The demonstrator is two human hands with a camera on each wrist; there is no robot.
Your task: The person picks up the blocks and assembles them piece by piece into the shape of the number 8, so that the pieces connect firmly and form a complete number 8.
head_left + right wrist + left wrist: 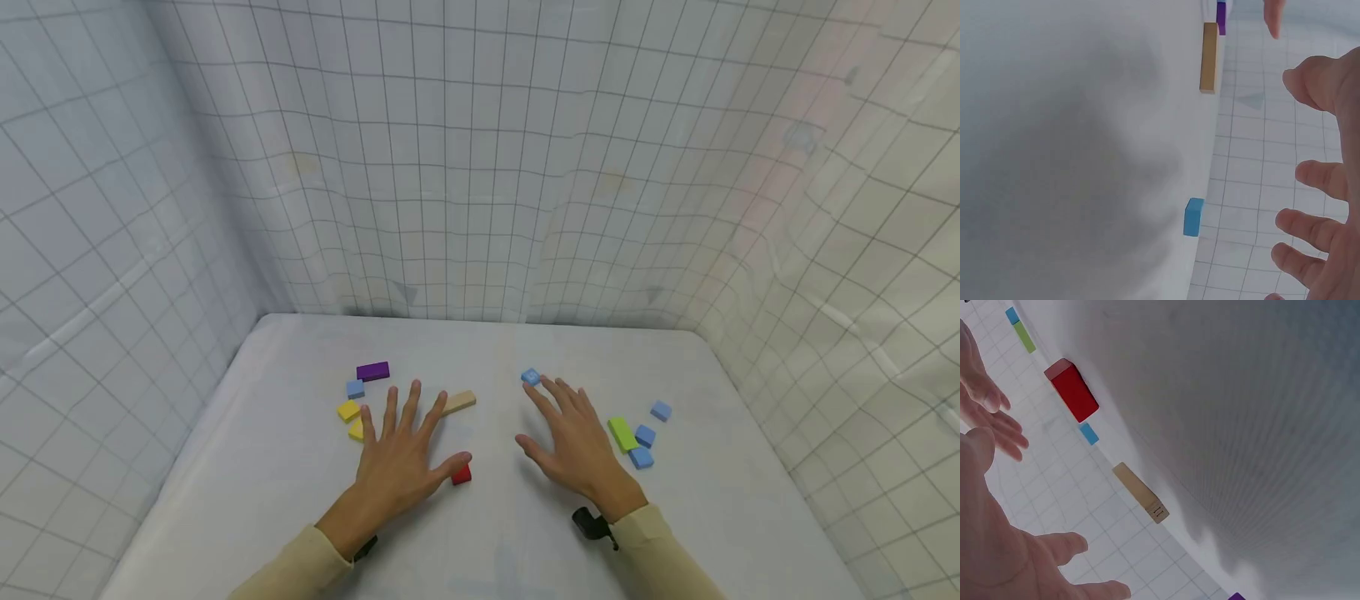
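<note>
A beige cloth sleeve point(292, 568) is nearest; its left hand point(397, 471) spreads wide, thumb above a red rectangular block point(462, 477). The right hand point(576, 450), also wide, has 1 light-blue square block point(531, 376) before its fingertips.

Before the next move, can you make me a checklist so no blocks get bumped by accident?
1. Left grip holding nothing: ok, its fingers are spread.
2. Right grip holding nothing: ok, it hangs above the table.
3. Red block easy to see from the head view: not ok, the left thumb covers part of it.
4. Both yellow blocks fully visible there: not ok, a left finger overlaps the nearer one.
5. Wooden block lying flat: ok.
6. Green block apart from the blue blocks beside it: cannot tell, they're too close together.
</note>
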